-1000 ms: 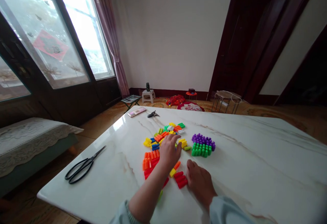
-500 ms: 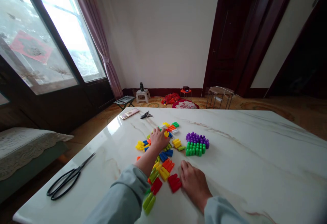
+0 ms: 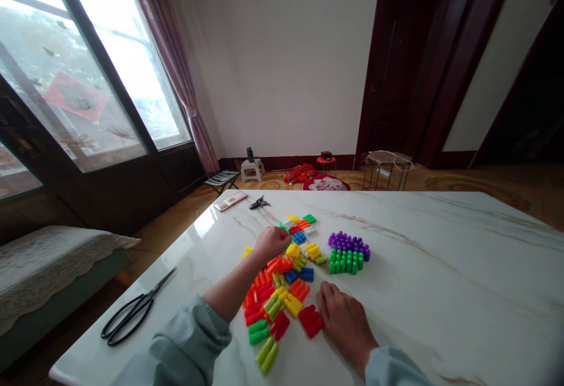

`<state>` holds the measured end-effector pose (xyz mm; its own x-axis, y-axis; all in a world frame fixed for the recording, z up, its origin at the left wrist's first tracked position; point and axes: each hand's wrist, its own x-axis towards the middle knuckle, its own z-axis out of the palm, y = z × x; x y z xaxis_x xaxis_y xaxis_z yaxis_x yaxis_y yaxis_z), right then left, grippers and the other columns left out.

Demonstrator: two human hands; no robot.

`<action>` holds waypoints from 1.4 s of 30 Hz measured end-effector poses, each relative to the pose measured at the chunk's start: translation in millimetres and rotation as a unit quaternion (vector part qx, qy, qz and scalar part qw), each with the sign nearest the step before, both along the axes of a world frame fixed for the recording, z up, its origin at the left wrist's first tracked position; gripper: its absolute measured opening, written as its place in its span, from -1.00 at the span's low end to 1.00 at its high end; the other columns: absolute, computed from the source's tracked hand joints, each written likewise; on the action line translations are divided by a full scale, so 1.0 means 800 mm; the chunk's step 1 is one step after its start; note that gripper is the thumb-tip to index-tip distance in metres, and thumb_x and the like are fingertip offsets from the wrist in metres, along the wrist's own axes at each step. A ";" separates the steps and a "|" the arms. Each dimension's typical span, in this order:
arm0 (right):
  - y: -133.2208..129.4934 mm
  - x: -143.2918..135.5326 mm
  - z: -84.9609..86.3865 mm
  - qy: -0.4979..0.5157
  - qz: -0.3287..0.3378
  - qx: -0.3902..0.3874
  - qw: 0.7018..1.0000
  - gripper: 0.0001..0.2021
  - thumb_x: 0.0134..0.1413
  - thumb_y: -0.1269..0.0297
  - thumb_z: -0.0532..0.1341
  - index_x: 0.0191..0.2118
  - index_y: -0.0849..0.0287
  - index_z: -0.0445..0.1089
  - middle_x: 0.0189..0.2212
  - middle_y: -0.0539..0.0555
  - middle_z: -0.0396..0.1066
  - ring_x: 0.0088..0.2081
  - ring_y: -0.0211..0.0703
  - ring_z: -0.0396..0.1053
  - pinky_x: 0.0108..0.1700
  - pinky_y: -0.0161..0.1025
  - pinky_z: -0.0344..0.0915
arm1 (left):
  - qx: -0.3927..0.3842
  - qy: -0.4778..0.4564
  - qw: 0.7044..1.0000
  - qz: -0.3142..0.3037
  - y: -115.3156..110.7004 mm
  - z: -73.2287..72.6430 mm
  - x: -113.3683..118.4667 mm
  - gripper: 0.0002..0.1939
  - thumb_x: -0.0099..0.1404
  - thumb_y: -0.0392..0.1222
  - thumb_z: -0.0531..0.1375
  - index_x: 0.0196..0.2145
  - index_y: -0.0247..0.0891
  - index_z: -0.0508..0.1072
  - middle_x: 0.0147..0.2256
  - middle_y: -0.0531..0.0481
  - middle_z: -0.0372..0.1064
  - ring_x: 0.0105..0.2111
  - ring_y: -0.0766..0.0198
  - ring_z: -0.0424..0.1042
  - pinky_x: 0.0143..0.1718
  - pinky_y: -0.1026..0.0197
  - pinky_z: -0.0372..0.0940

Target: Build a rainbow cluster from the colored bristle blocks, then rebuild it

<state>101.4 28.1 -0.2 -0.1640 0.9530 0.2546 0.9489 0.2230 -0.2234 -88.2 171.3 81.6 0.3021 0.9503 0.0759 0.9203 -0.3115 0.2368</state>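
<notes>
Loose plastic toy building blocks in many colours lie in a heap on the white marbled table (image 3: 423, 245). My left hand (image 3: 269, 245) reaches over the far part of the heap with its fingers curled down, beside a blue block (image 3: 299, 237). A bit of red shows at its fingertips, but what they pinch I cannot make out. My right hand (image 3: 346, 318) rests on the tabletop, fingers bent together, right beside a red block (image 3: 311, 321). Beyond it stand a grouped set of green blocks (image 3: 346, 261) and a set of purple blocks (image 3: 349, 245), knobs up.
Black-handled scissors (image 3: 132, 312) lie at the table's left. A pink phone (image 3: 231, 201) and a bunch of keys (image 3: 259, 202) lie near the far left edge. Beyond the table are a white stool (image 3: 252, 170) and a round stool (image 3: 388, 165).
My left hand has drawn slightly back and left, uncovering blocks in the heap's middle. My right hand stays beside the red block. The whole view has shifted a little.
</notes>
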 end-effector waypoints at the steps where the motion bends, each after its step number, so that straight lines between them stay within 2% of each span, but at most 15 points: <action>1: 0.000 0.000 0.000 -0.002 0.000 -0.002 1.000 -0.84 0.22 0.46 -0.01 -0.22 0.14 0.28 -0.33 0.03 0.43 -0.38 -0.25 0.42 -0.43 -0.30 0.00 | 0.000 0.003 1.000 0.002 0.009 0.001 -0.004 -0.70 0.24 -0.16 0.02 -0.28 -0.20 0.55 -0.32 -0.05 0.50 -0.23 0.17 0.45 -0.22 0.24 0.27; 3: 0.001 0.000 -0.001 -0.009 -0.001 -0.003 1.000 -0.84 0.22 0.46 -0.01 -0.21 0.14 0.28 -0.33 0.03 0.43 -0.39 -0.24 0.42 -0.43 -0.31 0.01 | 0.002 0.011 1.000 0.008 0.031 -0.002 -0.009 -0.68 0.19 -0.24 0.07 -0.15 -0.19 0.53 -0.13 -0.07 0.47 -0.06 0.12 0.39 -0.08 0.21 0.25; 6: 0.002 0.001 -0.003 -0.015 -0.001 -0.004 1.000 -0.82 0.22 0.47 -0.02 -0.19 0.14 0.28 -0.33 0.04 0.43 -0.39 -0.24 0.42 -0.43 -0.31 0.03 | -0.009 0.024 0.999 0.023 0.064 -0.017 -0.011 -0.34 0.06 -0.28 0.17 0.17 -0.24 0.28 0.14 -0.18 0.26 0.12 0.02 0.24 0.04 0.14 0.20; 8: 0.003 0.001 -0.004 -0.013 0.001 -0.008 1.000 -0.82 0.20 0.48 -0.01 -0.19 0.14 0.29 -0.33 0.04 0.43 -0.38 -0.23 0.42 -0.42 -0.32 0.04 | -0.029 0.032 0.999 0.030 0.083 -0.028 -0.009 -0.14 0.01 -0.21 0.23 0.27 -0.29 0.08 0.17 -0.26 0.19 0.14 -0.03 0.23 0.04 0.12 0.21; 9: 0.003 0.002 -0.004 -0.010 0.000 -0.011 1.000 -0.82 0.19 0.48 0.00 -0.19 0.14 0.29 -0.33 0.05 0.43 -0.38 -0.23 0.42 -0.42 -0.32 0.05 | -0.042 0.036 0.998 0.031 0.091 -0.033 -0.007 -0.10 0.00 -0.15 0.26 0.28 -0.30 0.06 0.16 -0.27 0.21 0.13 -0.05 0.24 0.04 0.11 0.21; 14: 0.001 0.001 -0.002 -0.003 -0.006 -0.029 1.000 -0.79 0.12 0.51 0.03 -0.16 0.15 0.29 -0.29 0.07 0.44 -0.33 -0.21 0.42 -0.38 -0.33 0.08 | -0.074 0.052 0.995 0.038 0.113 -0.045 0.000 -0.16 -0.09 0.11 0.33 0.15 -0.17 0.27 0.06 -0.21 0.29 0.06 -0.07 0.31 0.02 0.09 0.23; 19: 0.002 0.000 -0.001 -0.002 -0.005 -0.035 0.999 -0.79 0.12 0.51 0.03 -0.17 0.14 0.30 -0.31 0.06 0.43 -0.34 -0.20 0.42 -0.38 -0.32 0.09 | -0.073 0.049 0.995 0.045 0.117 -0.044 0.007 -0.26 -0.06 0.04 0.32 0.11 -0.07 0.30 0.03 -0.13 0.32 -0.02 0.01 0.37 -0.05 0.13 0.26; 29: 0.001 0.000 0.001 -0.010 -0.007 -0.026 1.000 -0.80 0.14 0.50 0.02 -0.17 0.15 0.29 -0.31 0.06 0.44 -0.34 -0.19 0.44 -0.40 -0.31 0.08 | -0.040 -0.047 0.997 0.040 0.092 -0.046 0.013 -0.57 0.06 -0.14 0.22 -0.06 -0.11 0.46 -0.17 -0.07 0.42 -0.14 0.09 0.40 -0.10 0.12 0.29; 34: 0.001 0.000 0.003 -0.012 -0.010 -0.021 1.000 -0.81 0.13 0.50 0.04 -0.17 0.15 0.29 -0.30 0.05 0.45 -0.34 -0.21 0.44 -0.40 -0.33 0.07 | -0.049 -0.145 0.988 0.029 0.072 -0.027 0.007 -0.71 0.09 -0.22 0.20 -0.18 -0.21 0.51 -0.26 -0.05 0.44 -0.19 0.15 0.40 -0.08 0.13 0.29; 38: 0.001 -0.001 0.005 -0.001 -0.011 -0.008 1.000 -0.83 0.21 0.45 -0.02 -0.19 0.14 0.28 -0.32 0.04 0.45 -0.36 -0.23 0.44 -0.41 -0.34 0.07 | -0.073 -0.250 0.966 0.008 0.045 -0.002 0.002 -0.80 0.06 -0.30 0.19 -0.31 -0.27 0.50 -0.32 -0.03 0.44 -0.23 0.19 0.40 -0.09 0.15 0.31; 40: 0.001 -0.001 0.006 -0.001 -0.013 -0.009 1.000 -0.83 0.21 0.45 -0.01 -0.20 0.14 0.29 -0.33 0.04 0.46 -0.37 -0.22 0.44 -0.41 -0.34 0.07 | -0.092 -0.297 0.950 -0.003 0.026 0.007 -0.001 -0.81 0.07 -0.28 0.17 -0.31 -0.28 0.48 -0.35 -0.03 0.43 -0.28 0.22 0.43 -0.15 0.18 0.35; 42: 0.001 -0.001 0.007 -0.002 -0.014 -0.019 1.000 -0.84 0.18 0.46 0.01 -0.21 0.15 0.30 -0.33 0.06 0.46 -0.36 -0.19 0.45 -0.41 -0.34 0.10 | -0.129 -0.378 0.917 -0.008 0.003 0.008 -0.005 -0.81 0.12 -0.24 0.14 -0.28 -0.29 0.43 -0.38 -0.02 0.42 -0.34 0.27 0.44 -0.23 0.21 0.38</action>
